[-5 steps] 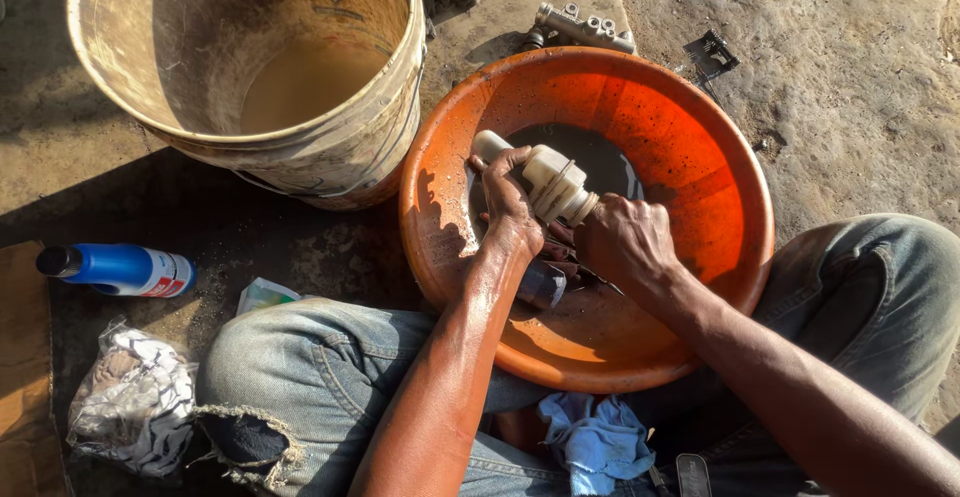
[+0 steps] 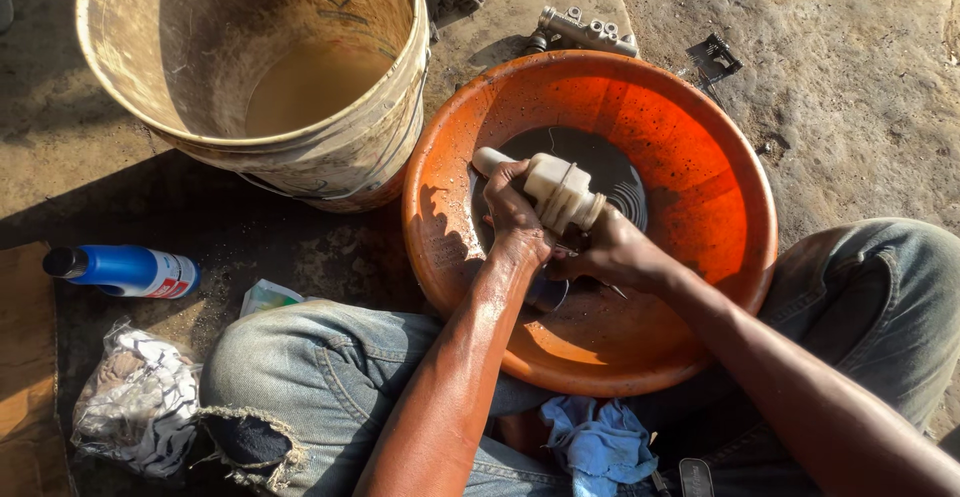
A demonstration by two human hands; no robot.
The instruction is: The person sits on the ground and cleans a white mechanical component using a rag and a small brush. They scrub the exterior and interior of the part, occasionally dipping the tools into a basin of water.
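Blue spray can (image 2: 125, 270) with a black cap lies on the ground at the far left, a crumpled wrapper (image 2: 138, 403) below it, and a grimy pale bucket (image 2: 200, 147) holds murky liquid. Over the orange basin (image 2: 700, 157) of dark liquid, the left hand (image 2: 515, 219) and right hand (image 2: 612, 249) hold a white plastic fitting (image 2: 558, 190). Fingers of both hands curl tight around it, one hand at each end.

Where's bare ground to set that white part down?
Bare concrete right of the orange basin, past the small black clip. A strip between bucket and blue spray can. Crowded: inside the basin, where both hands hold the white part.
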